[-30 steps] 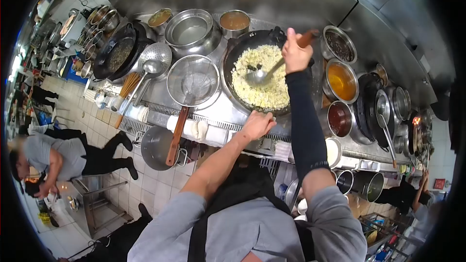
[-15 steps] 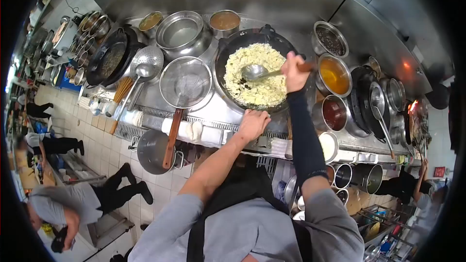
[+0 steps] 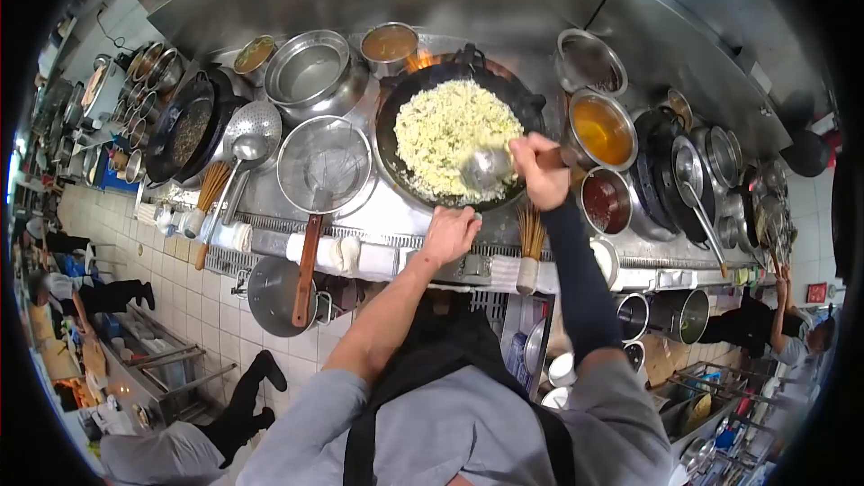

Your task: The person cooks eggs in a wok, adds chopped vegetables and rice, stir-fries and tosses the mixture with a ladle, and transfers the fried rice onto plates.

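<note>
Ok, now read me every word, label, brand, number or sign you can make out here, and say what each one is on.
No text can be read in this picture.
Small red square sign on the white tiled wall at the far right: its marks are too small and blurred to read.
Dark navy fabric sleeve on the right forearm: no lettering can be made out.

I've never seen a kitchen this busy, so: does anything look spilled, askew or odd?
I see no clear spill or damage. Flames show past the back rim of the wok, which looks alarming but may be normal. The wire strainer's wooden handle juts past the counter's edge.
</note>
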`<move>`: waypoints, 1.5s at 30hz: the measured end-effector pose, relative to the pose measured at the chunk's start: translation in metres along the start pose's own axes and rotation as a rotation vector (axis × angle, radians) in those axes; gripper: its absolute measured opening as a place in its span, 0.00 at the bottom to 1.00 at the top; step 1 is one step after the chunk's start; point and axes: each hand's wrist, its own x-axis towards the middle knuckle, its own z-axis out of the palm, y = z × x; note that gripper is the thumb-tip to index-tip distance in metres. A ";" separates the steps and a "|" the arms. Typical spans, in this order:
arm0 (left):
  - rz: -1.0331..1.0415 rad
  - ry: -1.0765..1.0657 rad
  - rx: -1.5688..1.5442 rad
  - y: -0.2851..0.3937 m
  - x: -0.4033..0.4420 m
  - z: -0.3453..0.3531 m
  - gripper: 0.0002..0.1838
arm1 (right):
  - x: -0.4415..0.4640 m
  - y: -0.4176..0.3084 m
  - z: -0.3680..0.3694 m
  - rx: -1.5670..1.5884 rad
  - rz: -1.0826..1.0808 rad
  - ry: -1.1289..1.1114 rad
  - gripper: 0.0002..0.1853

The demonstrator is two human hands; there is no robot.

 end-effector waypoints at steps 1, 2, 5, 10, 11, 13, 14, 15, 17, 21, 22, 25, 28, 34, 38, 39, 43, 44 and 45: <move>-0.001 -0.007 0.000 0.005 -0.010 0.001 0.13 | 0.000 0.018 -0.006 -0.036 -0.036 -0.034 0.17; -0.005 -0.007 -0.009 0.006 -0.009 0.001 0.13 | 0.021 0.041 -0.024 0.123 0.032 0.072 0.19; -0.014 0.010 0.004 0.002 -0.010 0.003 0.12 | 0.042 -0.014 -0.071 0.440 0.099 -0.053 0.23; -0.082 -0.125 -0.020 0.006 -0.011 -0.002 0.11 | 0.090 0.021 -0.019 0.106 0.060 0.131 0.24; -0.080 -0.115 -0.028 0.006 -0.010 -0.003 0.11 | 0.101 0.008 -0.011 0.275 0.029 0.238 0.23; -0.083 -0.094 -0.018 0.005 -0.007 -0.003 0.11 | 0.101 -0.018 0.002 0.425 -0.057 0.417 0.23; -0.083 -0.081 -0.023 0.003 0.001 -0.005 0.11 | 0.088 -0.013 0.018 0.392 -0.045 0.587 0.23; -0.089 -0.077 -0.031 0.002 0.005 -0.006 0.11 | 0.079 0.051 0.042 0.284 -0.119 0.588 0.22; -0.117 -0.033 -0.013 0.013 -0.006 -0.004 0.12 | 0.055 0.072 0.072 0.323 -0.078 0.445 0.22; -0.069 0.075 -0.077 0.055 -0.032 -0.038 0.11 | 0.052 -0.034 0.087 0.371 0.168 0.188 0.23; -0.035 0.114 -0.153 0.073 -0.038 -0.064 0.10 | 0.047 -0.055 0.087 0.362 0.209 0.216 0.23; -0.088 0.034 -0.248 0.087 -0.037 -0.088 0.10 | 0.023 -0.091 0.079 0.407 0.136 0.307 0.21; -0.102 -0.072 -0.234 0.043 -0.043 -0.019 0.11 | 0.037 0.014 0.080 0.166 -0.104 0.345 0.21; 0.035 -0.086 -0.154 0.061 -0.153 -0.021 0.10 | 0.098 -0.116 0.024 0.525 -0.118 0.321 0.26; 0.022 -0.053 -0.195 0.081 -0.057 -0.096 0.13 | 0.044 -0.150 0.042 0.381 -0.007 0.324 0.24; 0.007 -0.038 -0.170 0.074 -0.042 -0.089 0.13 | 0.034 -0.122 0.052 0.230 -0.013 0.354 0.23; 0.022 -0.095 -0.065 0.032 -0.082 -0.012 0.10 | 0.025 -0.017 0.062 0.225 -0.119 0.425 0.21; 0.062 -0.055 -0.055 0.026 -0.113 -0.002 0.10 | 0.027 -0.039 0.053 0.219 -0.168 0.476 0.21; 0.073 -0.071 -0.070 0.034 -0.144 -0.005 0.10 | 0.033 -0.066 0.042 0.521 -0.103 0.415 0.22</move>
